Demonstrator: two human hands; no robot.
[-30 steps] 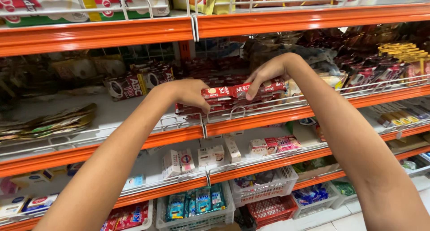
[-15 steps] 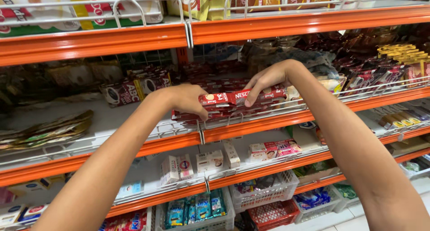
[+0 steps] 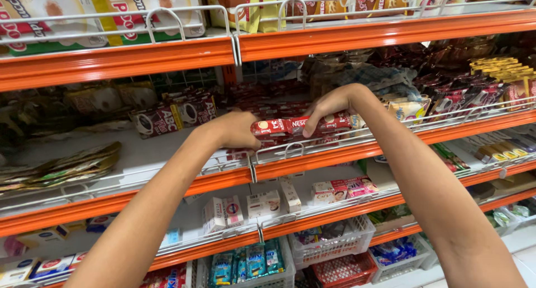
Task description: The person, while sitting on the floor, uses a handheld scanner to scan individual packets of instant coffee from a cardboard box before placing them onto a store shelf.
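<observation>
Sachet strip lifted higher off shelf rail [image 3: 335,148] since earlier frame. Left hand [image 3: 237,130], right hand [image 3: 329,106] pinch red coffee sachet strip [image 3: 296,125] ends. Step: positioning strip; next needs level placement behind rail.

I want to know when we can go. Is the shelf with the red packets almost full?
Partly. A pile of red sachet strips already lies at the back of the middle shelf. The left hand and right hand hold one red strip above its wire rail. Bare white shelf beside the pile remains unfilled.
</observation>
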